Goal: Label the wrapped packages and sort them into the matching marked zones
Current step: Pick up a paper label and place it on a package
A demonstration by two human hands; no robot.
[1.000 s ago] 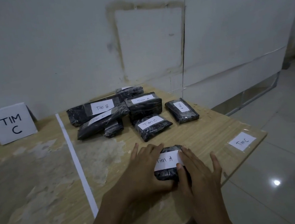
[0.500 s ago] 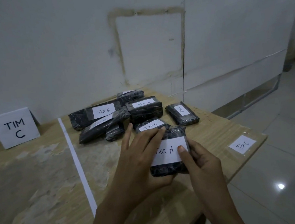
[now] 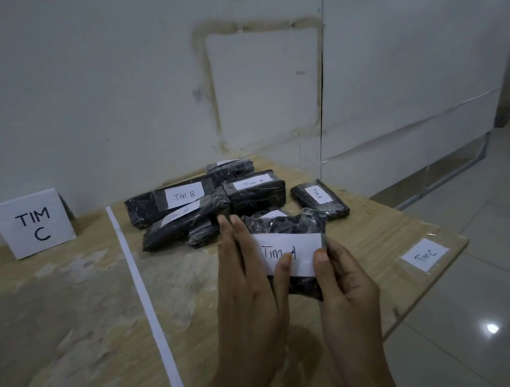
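Both hands hold a black wrapped package tilted up above the table, its white label reading "TIM A" facing me. My left hand covers the package's left side, fingers straight along it and thumb pressed on the label. My right hand grips the right end, thumb on the label's corner. Behind lies a pile of several labelled black packages, some reading "Tim B" and "Tim A". A standing white card "TIM C" marks the zone at the far left.
A white tape line runs front to back across the wooden table. A loose "Tim C" label lies near the table's right corner. Beyond that edge is tiled floor. A white wall stands close behind the pile.
The "TIM A" package, pressed flat on the table a second ago, has been lifted and tilted towards me; my left hand shifted to its left side.
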